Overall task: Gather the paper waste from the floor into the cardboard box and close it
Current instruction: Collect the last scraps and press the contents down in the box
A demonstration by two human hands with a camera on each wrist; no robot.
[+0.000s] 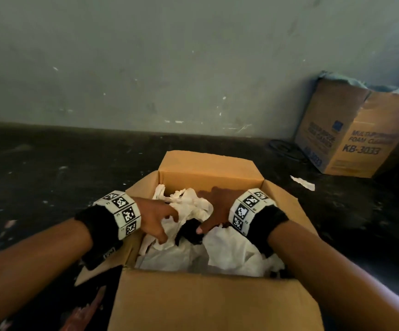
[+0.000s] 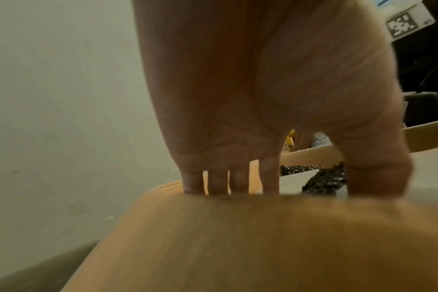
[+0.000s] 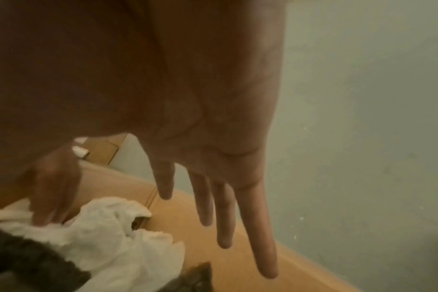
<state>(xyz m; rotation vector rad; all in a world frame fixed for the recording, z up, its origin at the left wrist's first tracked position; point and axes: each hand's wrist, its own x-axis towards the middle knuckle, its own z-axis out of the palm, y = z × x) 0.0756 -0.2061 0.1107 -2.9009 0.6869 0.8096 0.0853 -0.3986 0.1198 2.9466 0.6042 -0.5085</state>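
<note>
An open cardboard box point(image 1: 211, 177) is seen at the centre and bottom of the head view, its flaps spread and crumpled white paper waste point(image 1: 189, 209) piled inside with a dark scrap among it. A printed carton point(image 1: 351, 137) is set at the upper right, a stray paper scrap point(image 1: 303, 183) lying on the floor below it. Over the pile, the left hand point(image 1: 156, 218) is held with fingers loosely curled, possibly touching paper, while the right hand point(image 1: 214, 207) is spread, fingers point(image 3: 256, 227) straight and empty.

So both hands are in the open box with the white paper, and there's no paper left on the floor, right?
Not quite. Both hands, left hand and right hand, are in the open box with the white paper, but the head view shows one paper scrap on the floor.
</note>
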